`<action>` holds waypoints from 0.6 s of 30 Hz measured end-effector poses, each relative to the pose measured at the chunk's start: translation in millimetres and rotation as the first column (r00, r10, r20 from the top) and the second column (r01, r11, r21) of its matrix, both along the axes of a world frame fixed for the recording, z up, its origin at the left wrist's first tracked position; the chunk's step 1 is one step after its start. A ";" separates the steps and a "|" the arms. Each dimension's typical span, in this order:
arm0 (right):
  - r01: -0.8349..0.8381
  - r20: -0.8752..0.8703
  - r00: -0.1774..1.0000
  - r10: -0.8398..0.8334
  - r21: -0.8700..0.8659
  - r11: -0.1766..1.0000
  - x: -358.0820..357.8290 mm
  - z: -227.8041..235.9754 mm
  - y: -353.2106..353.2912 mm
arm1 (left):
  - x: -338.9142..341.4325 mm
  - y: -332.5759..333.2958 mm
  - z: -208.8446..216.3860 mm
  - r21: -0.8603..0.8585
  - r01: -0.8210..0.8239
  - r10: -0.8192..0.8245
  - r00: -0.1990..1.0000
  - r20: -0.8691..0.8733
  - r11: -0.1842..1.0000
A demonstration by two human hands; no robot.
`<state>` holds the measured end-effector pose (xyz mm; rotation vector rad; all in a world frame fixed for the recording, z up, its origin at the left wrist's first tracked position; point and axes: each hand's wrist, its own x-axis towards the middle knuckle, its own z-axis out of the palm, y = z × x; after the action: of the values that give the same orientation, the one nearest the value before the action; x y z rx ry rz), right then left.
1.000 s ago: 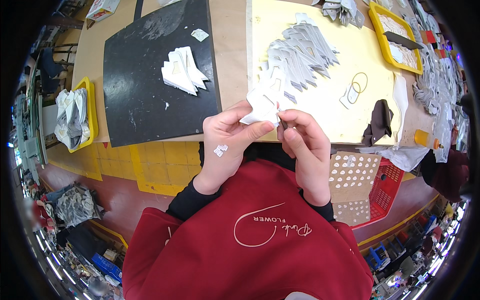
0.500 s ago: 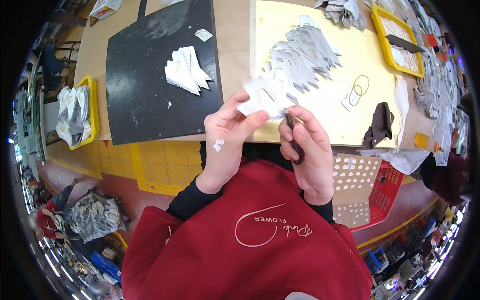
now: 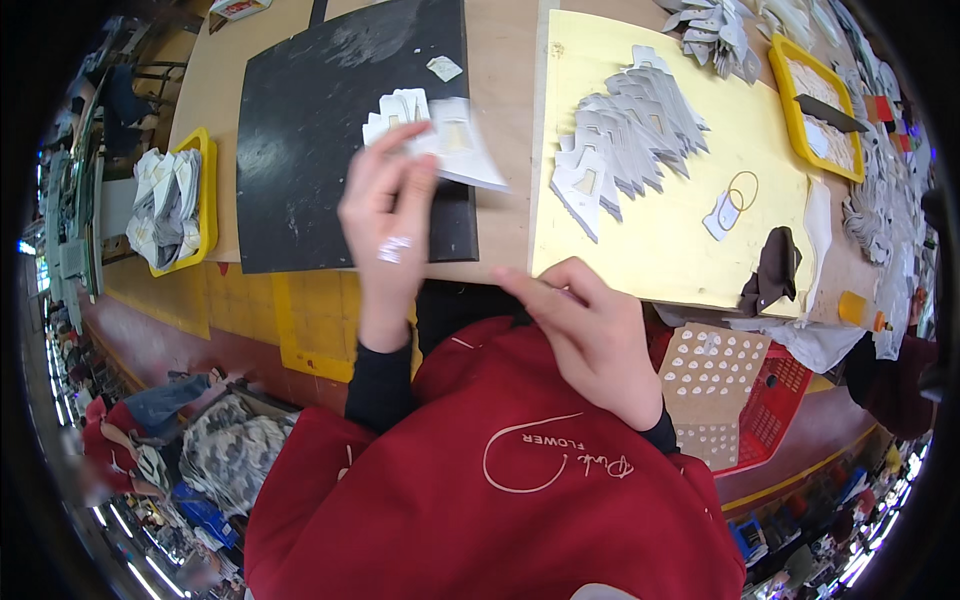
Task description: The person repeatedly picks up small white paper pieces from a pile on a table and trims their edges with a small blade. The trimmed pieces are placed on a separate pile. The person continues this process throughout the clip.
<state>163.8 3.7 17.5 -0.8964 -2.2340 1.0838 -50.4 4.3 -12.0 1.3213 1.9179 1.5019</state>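
Since the left grip (image 3: 383,212) pinches the white piece (image 3: 463,150) by its left edge, presumably keeping its face clear, it's just right of that grip over the black mat (image 3: 310,180), beside a white stack (image 3: 403,103), right grip (image 3: 592,332) curled, contents unclear.

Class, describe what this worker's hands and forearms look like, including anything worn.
The left hand and right hand are gloveless. Small white stickers mark the back of the left. Black sleeves end near the wrists.
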 end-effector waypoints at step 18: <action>0.391 -0.100 0.903 -0.418 -0.214 0.895 33.2 -5.2 3.7 | 80.7 22.0 -37.9 -0.237 0.200 -0.259 0.932 -0.253 0.951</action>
<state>197.0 7.5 12.4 -1.2558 -1.7394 1.1272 30.3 26.4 -49.9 1.6655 1.9383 1.0139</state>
